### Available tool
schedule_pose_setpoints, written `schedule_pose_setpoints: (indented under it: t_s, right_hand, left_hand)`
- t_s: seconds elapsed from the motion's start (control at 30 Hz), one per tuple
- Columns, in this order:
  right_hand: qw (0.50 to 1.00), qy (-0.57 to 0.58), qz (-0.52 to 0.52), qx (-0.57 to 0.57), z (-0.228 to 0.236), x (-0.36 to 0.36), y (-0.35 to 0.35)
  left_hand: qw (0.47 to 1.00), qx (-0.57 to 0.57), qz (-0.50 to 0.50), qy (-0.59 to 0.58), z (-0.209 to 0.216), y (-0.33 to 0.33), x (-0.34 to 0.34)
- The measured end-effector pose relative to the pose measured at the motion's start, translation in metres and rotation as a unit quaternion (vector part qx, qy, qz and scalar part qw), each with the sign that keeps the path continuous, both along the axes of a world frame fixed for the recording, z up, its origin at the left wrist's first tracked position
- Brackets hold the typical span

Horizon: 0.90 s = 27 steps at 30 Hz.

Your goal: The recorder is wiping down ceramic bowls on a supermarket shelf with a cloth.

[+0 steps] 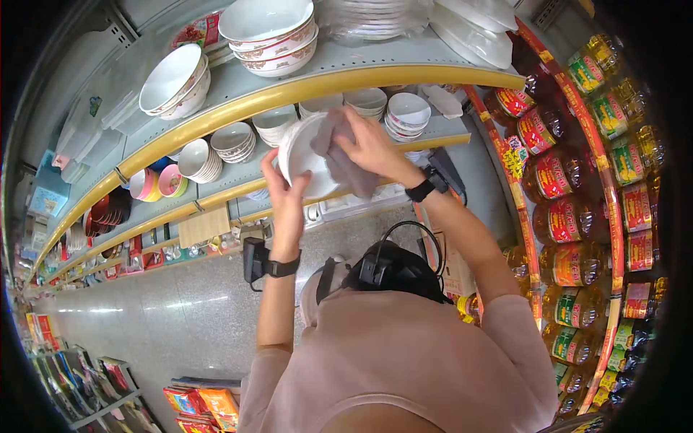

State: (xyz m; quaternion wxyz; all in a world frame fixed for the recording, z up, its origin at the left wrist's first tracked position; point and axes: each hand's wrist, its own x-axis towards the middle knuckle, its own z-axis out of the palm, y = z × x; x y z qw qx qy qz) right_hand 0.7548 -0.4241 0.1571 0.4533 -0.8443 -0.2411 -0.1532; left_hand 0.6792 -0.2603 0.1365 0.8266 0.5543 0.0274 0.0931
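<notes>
In front of the shelves my left hand (pixel 286 193) grips the near rim of a white bowl (pixel 302 148), thumb inside and fingers outside. The bowl is tilted, its opening turned toward the right. My right hand (pixel 369 148) is closed on a greyish-purple cloth (pixel 354 169), which hangs over the bowl's right side and covers part of its inside. Whether more than one bowl is stacked in my left hand I cannot tell. Just behind the held bowl, stacks of small white bowls (pixel 274 124) line the middle shelf.
Large patterned bowls (pixel 271 36) and wrapped plates (pixel 375 18) stand on the upper shelf, whose yellow edge (pixel 310 87) juts out above my hands. Racks of oil bottles (pixel 556 173) rise close on the right. Colourful packages (pixel 206 404) lie low at the left.
</notes>
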Motion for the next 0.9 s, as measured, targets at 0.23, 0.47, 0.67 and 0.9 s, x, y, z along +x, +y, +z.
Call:
schedule_pose_setpoints:
  t_s: [0.23, 0.47, 0.67, 0.9]
  right_hand:
    - [0.919, -0.209, 0.131, -0.306, 0.036, -0.004, 0.005]
    - [0.975, 0.193, -0.102, -0.046, -0.019, -0.026, 0.009]
    - [0.986, 0.166, -0.009, -0.026, -0.034, -0.026, -0.012]
    - [0.987, -0.108, 0.050, -0.108, 0.059, -0.010, -0.034]
  left_hand:
    - [0.974, 0.214, -0.075, 0.008, -0.016, 0.010, 0.010]
    - [0.988, 0.068, 0.124, -0.069, -0.026, -0.011, 0.012]
    - [0.977, 0.065, 0.174, -0.109, -0.015, -0.026, 0.002]
    - [0.991, -0.101, -0.038, 0.079, -0.051, -0.022, 0.004]
